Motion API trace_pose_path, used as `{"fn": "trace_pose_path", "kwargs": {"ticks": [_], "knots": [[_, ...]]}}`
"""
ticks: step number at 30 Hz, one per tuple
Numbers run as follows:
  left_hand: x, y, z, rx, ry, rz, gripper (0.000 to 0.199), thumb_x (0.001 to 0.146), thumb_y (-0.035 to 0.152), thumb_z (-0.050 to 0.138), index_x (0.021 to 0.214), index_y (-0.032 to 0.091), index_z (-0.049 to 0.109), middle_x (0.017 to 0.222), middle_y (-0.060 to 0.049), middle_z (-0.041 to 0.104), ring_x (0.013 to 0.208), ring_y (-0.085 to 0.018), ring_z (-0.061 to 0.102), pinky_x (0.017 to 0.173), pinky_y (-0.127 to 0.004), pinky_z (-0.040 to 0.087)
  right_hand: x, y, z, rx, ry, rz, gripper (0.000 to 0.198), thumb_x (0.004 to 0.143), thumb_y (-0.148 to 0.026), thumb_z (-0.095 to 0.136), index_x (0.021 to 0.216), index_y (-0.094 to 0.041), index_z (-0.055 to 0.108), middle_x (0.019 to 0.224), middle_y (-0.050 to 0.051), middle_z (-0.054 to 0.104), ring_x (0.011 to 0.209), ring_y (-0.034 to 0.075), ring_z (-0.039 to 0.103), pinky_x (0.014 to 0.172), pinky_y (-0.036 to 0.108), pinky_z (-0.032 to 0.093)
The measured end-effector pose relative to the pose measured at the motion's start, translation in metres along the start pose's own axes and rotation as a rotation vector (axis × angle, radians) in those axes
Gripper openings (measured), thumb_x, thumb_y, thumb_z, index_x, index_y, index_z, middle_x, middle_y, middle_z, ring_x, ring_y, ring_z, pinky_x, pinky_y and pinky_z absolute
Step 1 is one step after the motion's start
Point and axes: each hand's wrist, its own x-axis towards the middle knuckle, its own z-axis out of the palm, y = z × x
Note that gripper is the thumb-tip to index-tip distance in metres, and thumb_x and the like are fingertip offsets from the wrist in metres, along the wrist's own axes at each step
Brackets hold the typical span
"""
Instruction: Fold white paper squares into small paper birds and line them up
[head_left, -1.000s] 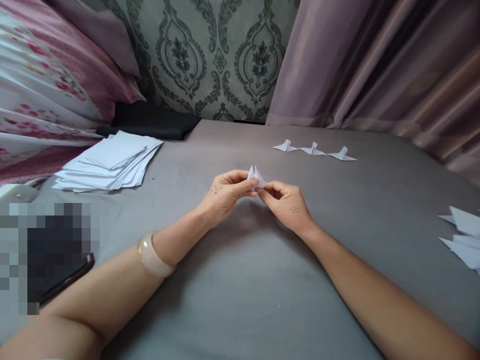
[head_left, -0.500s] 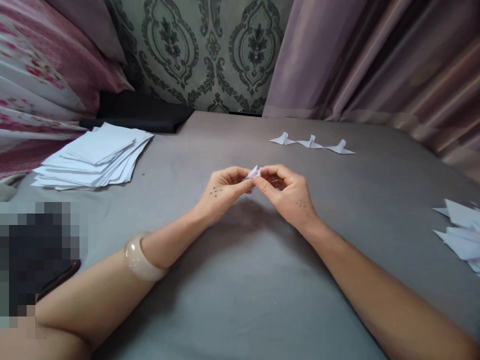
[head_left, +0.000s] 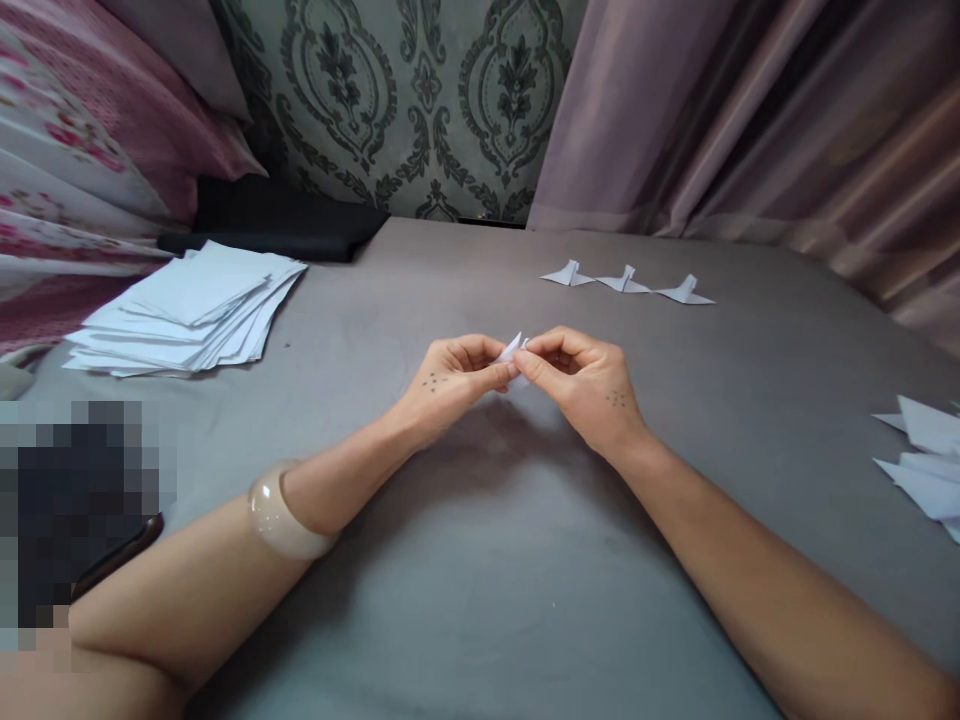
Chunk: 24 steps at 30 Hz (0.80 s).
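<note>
Both hands (head_left: 448,388) pinch one small folded white paper (head_left: 511,348), held between them.

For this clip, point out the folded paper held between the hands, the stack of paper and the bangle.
Folded paper (head_left: 511,348): head view, on its raised pointed flap.
Stack of paper (head_left: 196,292): head view, on the top sheets.
Bangle (head_left: 279,514): head view, on the outer face of its band.

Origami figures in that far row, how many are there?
3: the left figure, middle figure and right figure, side by side in front of the curtain. None there looks hidden. The folded paper held by the left hand and right hand isn't counted.
</note>
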Motion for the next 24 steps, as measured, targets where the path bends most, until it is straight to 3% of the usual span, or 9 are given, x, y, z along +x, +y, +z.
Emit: {"fn": "trace_pose_path", "kwargs": {"ticks": [6,11,16,24], "knots": [[-0.001,-0.002,0.001,0.024,-0.006,-0.004,0.022,0.075,0.036,0.076,0.077,0.014,0.071,0.073,-0.003,0.065,0.067,-0.012,0.057,0.067,-0.026,0.045,0.001,0.001,0.000,0.041,0.012,-0.002,0.014,0.077,-0.034,0.072,0.076,-0.020,0.069,0.076,0.002,0.070,0.073,0.015,0.064,0.071,0.031,0.052],[0.000,-0.005,0.004,-0.085,-0.013,0.120,0.030,0.075,0.030,0.078,0.098,0.020,0.062,0.080,0.000,0.067,0.073,-0.012,0.060,0.073,-0.027,0.049,0.003,0.006,-0.001,0.032,0.093,0.022,0.016,0.076,-0.037,0.072,0.075,-0.021,0.069,0.074,0.001,0.069,0.068,0.014,0.061,0.067,0.029,0.049],[0.002,-0.008,0.005,-0.044,0.003,0.202,0.021,0.080,0.029,0.073,0.092,0.018,0.060,0.080,0.000,0.065,0.077,-0.012,0.061,0.075,-0.027,0.051,0.005,0.010,-0.001,0.048,0.116,0.033,0.017,0.076,-0.037,0.073,0.077,-0.021,0.068,0.074,0.000,0.068,0.067,0.012,0.059,0.066,0.028,0.048],[0.004,-0.010,0.004,-0.036,0.050,0.191,0.025,0.077,0.034,0.076,0.083,0.015,0.061,0.079,-0.001,0.062,0.075,-0.011,0.060,0.074,-0.026,0.051,0.003,0.007,0.000,0.041,0.066,-0.001,0.016,0.076,-0.034,0.073,0.080,-0.021,0.066,0.081,0.001,0.068,0.072,0.013,0.061,0.068,0.028,0.049]]}}
